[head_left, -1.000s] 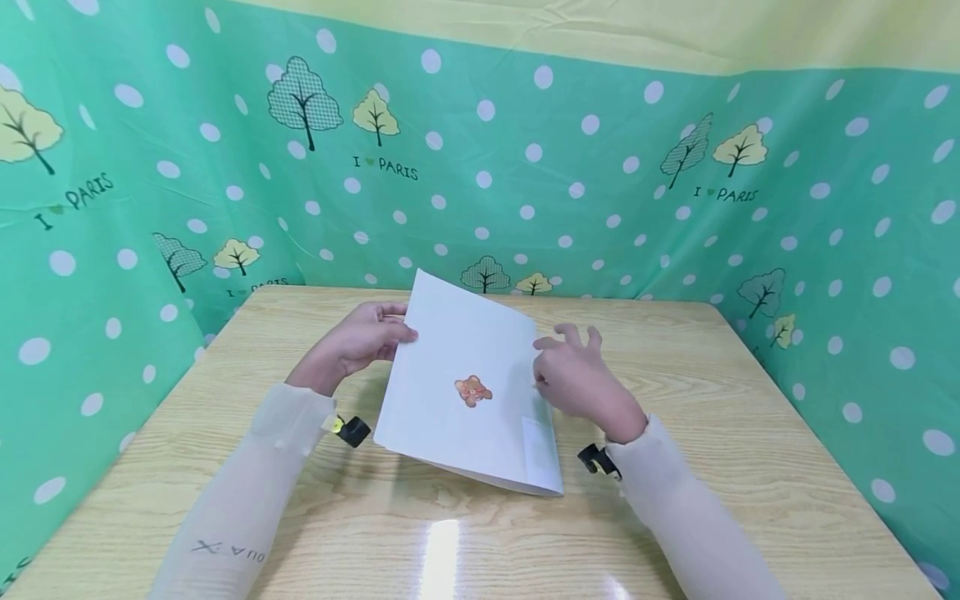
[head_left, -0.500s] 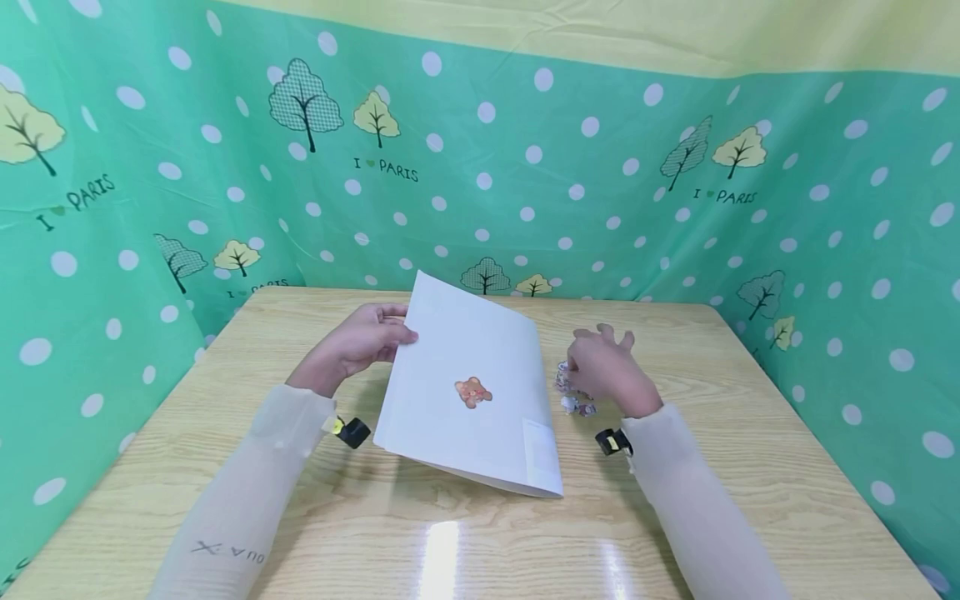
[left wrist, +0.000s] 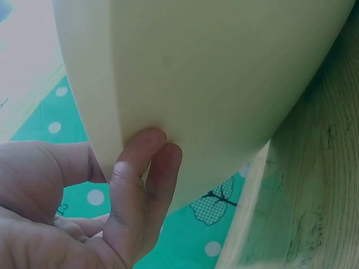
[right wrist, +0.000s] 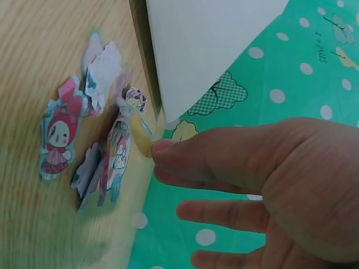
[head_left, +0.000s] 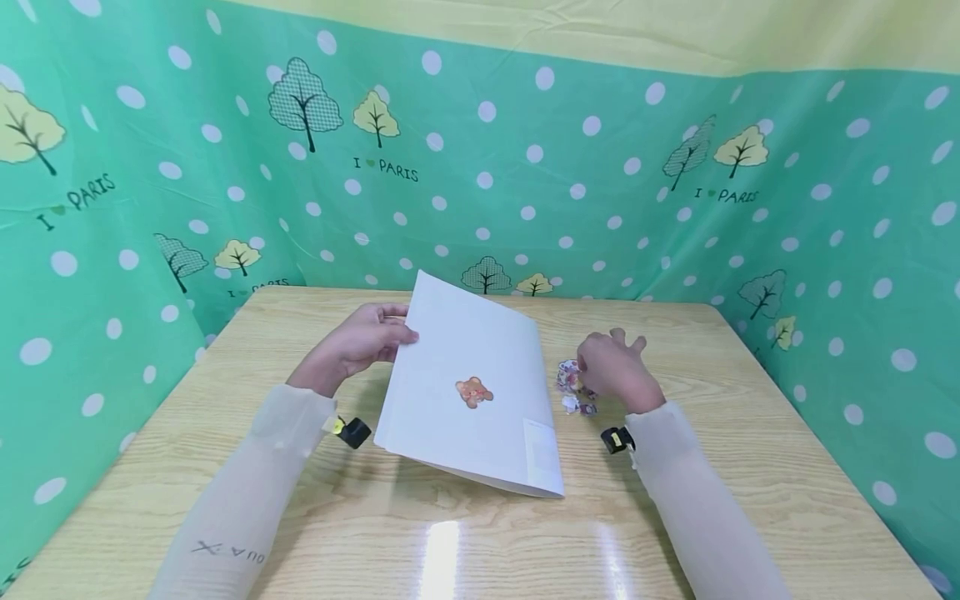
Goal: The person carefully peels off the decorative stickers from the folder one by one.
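A white folder (head_left: 457,333) with a brown bear sticker (head_left: 474,392) on its front stands tilted over the table. My left hand (head_left: 363,340) holds its left edge, thumb on the front; in the left wrist view two fingers press the folder's back (left wrist: 219,67). To the right of the folder lies a small pile of cut-out cartoon stickers (head_left: 567,377). Over this pile is my right hand (head_left: 611,367). In the right wrist view its thumb and forefinger pinch a small yellow sticker (right wrist: 141,136), partly see-through, at the pile's edge. A red-hooded character sticker (right wrist: 58,137) lies beside it.
Pale wood table (head_left: 712,400) spreads around both arms. Behind it and at both sides hangs a green dotted curtain (head_left: 480,167) with printed trees. A small clear pocket or label (head_left: 540,450) sits at the folder's lower right corner.
My right hand has moved right, away from the folder's right edge, to the sticker pile, which has come into view. My left hand and the folder have stayed nearly still.
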A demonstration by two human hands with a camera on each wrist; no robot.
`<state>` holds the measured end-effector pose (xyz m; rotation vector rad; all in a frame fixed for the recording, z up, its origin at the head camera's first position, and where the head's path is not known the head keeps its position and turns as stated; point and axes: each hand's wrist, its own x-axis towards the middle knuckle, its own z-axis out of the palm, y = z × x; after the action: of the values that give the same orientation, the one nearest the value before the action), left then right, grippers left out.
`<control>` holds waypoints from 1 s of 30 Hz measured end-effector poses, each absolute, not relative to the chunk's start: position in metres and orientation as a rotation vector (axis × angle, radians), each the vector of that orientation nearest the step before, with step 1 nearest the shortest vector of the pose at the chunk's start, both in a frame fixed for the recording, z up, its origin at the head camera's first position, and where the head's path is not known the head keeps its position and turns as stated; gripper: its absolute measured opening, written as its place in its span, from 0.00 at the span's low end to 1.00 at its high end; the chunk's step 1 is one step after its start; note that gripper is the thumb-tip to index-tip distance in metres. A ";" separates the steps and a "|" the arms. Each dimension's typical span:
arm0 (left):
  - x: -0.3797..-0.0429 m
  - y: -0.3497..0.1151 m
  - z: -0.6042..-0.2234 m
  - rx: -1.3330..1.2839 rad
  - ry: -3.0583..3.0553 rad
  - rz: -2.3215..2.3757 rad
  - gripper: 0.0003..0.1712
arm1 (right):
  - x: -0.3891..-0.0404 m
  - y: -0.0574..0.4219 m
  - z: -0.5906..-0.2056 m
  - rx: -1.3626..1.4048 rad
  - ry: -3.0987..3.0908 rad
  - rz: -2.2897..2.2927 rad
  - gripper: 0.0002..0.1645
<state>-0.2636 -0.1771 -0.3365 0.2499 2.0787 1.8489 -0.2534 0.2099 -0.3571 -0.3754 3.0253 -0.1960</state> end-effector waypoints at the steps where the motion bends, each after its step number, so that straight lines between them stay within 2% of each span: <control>1: -0.263 -0.177 -0.336 0.248 2.078 1.851 0.29 | -0.253 0.210 -0.357 -0.376 3.026 -0.198 0.09; 5: -0.262 -0.177 -0.336 0.249 2.074 1.855 0.29 | -0.253 0.211 -0.355 -0.377 3.033 -0.205 0.01; 11: -0.262 -0.177 -0.336 0.258 2.077 1.855 0.28 | -0.250 0.210 -0.349 -0.379 3.063 -0.207 0.13; 22: -0.263 -0.178 -0.338 0.265 2.084 1.849 0.29 | -0.242 0.189 -0.345 -0.398 3.106 -0.228 0.23; 30: -0.263 -0.178 -0.337 0.258 2.076 1.851 0.29 | -0.232 0.164 -0.348 -0.551 3.124 -0.169 0.30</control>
<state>-0.2632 -0.1784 -0.3367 0.2576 2.0756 1.8508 -0.2320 0.1643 -0.3484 -0.5514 3.1239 -0.1694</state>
